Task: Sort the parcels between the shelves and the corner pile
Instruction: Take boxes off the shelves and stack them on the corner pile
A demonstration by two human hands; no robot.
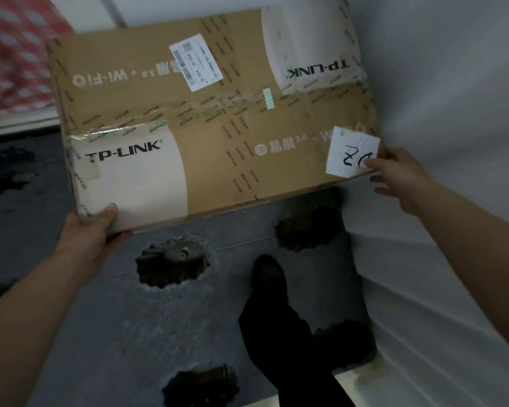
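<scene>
Head view, bottom edge first: what is nearest the wearer?
— A dark trouser leg (291,348) and a black shoe (268,271), planted on a grey floor (100,333). The floor carries several dark, ragged-edged patches (174,259); whether they are holes or stains cannot be told.
— And the hands?
— Both bare forearms reach forward. The left hand (91,227) clamps the near left corner of a cardboard box (212,118). Its thumb lies on top, on the white panel printed TP-LINK, and the fingers curl under the edge. The right hand (394,171) grips the near right corner, thumb pressed on a white paper slip (351,152) bearing a handwritten number, fingers curled below the rim.
— So where does the box sit?
— In the air between the two hands, above the floor, its broad top face tilted toward the camera. It is brown and crossed with printed clear tape, and a second TP-LINK panel reads upside down at the far right corner.
— Anything else on it?
— A white shipping label (196,61) with a barcode lies askew on the far half, and a small green patterned sticker (266,98) sits on the centre seam.
— Beyond it?
— A white wall (453,83) runs along the right, close beside the box's right edge; contact cannot be judged. At far left, a blurred red-and-white patterned thing (12,54) stands behind the box's left corner.
</scene>
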